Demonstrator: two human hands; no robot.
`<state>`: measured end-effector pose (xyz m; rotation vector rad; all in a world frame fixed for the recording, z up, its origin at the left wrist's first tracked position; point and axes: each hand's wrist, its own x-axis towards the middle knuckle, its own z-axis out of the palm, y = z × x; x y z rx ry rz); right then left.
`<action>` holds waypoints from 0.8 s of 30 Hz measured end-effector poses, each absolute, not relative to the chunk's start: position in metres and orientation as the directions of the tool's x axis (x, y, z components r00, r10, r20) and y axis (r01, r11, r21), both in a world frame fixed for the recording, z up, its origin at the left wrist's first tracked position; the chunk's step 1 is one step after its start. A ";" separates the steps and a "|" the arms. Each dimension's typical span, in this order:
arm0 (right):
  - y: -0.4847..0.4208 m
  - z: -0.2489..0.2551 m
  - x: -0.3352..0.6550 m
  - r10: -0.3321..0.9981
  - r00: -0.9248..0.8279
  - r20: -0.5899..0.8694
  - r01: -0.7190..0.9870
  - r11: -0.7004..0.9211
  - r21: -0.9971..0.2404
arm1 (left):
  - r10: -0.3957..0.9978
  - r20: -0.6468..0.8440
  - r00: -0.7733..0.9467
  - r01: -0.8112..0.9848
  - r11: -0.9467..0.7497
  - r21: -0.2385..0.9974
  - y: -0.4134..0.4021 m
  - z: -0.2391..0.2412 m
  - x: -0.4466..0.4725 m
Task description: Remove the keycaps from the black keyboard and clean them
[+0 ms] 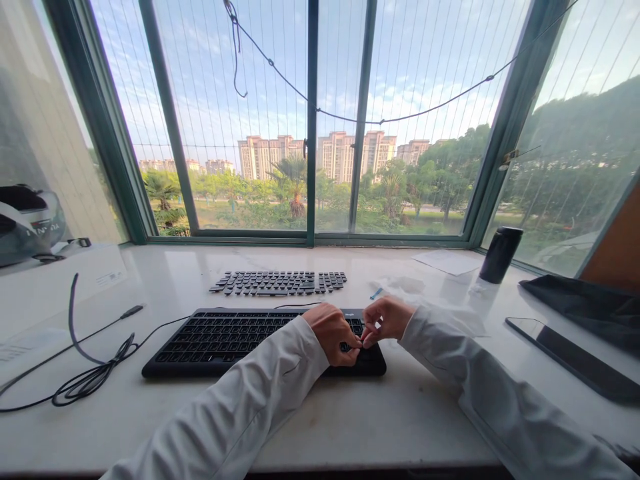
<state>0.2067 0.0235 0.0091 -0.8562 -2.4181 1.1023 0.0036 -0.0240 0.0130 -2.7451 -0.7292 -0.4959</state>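
A black keyboard lies on the white sill-like counter in front of me. My left hand and my right hand meet over its right end, both with fingers pinched together on something small and dark that I cannot make out, perhaps a keycap. Both arms wear white sleeves. Behind the keyboard, a set of loose black keycaps is laid out in keyboard order on the counter.
A tangled black cable lies at the left. A dark cylindrical tumbler stands at the back right by a sheet of paper. A black phone and dark cloth lie right. A helmet sits far left.
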 end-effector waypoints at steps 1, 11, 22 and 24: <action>0.024 0.009 0.207 0.650 -0.757 0.061 0.382 0.517 -0.766 | 0.423 0.383 0.821 0.506 -0.850 -0.147 -0.024 0.013 0.003; 0.022 0.012 0.205 0.627 -0.777 0.055 0.425 0.587 -0.689 | 0.394 0.370 0.841 0.460 -0.881 -0.109 -0.018 0.011 0.008; 0.013 0.022 0.202 0.614 -0.789 0.025 0.481 0.641 -0.598 | 0.364 0.364 0.857 0.431 -0.894 -0.120 -0.016 0.010 0.009; 0.013 0.021 0.203 0.617 -0.787 0.020 0.480 0.632 -0.609 | 0.366 0.356 0.860 0.432 -0.893 -0.125 -0.016 0.011 0.009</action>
